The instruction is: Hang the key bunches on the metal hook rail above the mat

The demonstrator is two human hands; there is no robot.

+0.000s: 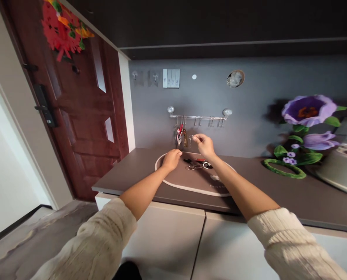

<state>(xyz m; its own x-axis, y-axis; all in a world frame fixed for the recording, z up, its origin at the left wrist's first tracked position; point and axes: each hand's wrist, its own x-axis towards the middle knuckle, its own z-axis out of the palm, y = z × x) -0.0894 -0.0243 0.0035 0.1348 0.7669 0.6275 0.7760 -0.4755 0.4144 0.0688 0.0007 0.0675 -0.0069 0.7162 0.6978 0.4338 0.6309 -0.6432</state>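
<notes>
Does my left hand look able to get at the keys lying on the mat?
Probably yes: the left hand rests on the mat right beside the keys, nothing between them.

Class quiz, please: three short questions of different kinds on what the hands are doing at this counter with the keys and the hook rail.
1. True or false: the left hand rests on the oval mat.
2. The right hand, pinching a small metal item, is: A) raised just below the hook rail; B) on the door handle; C) inside a drawer.
3. Fill in: the hanging keys sit near the rail's ____ end.
Key: 1 true; 2 A; 3 left.
</notes>
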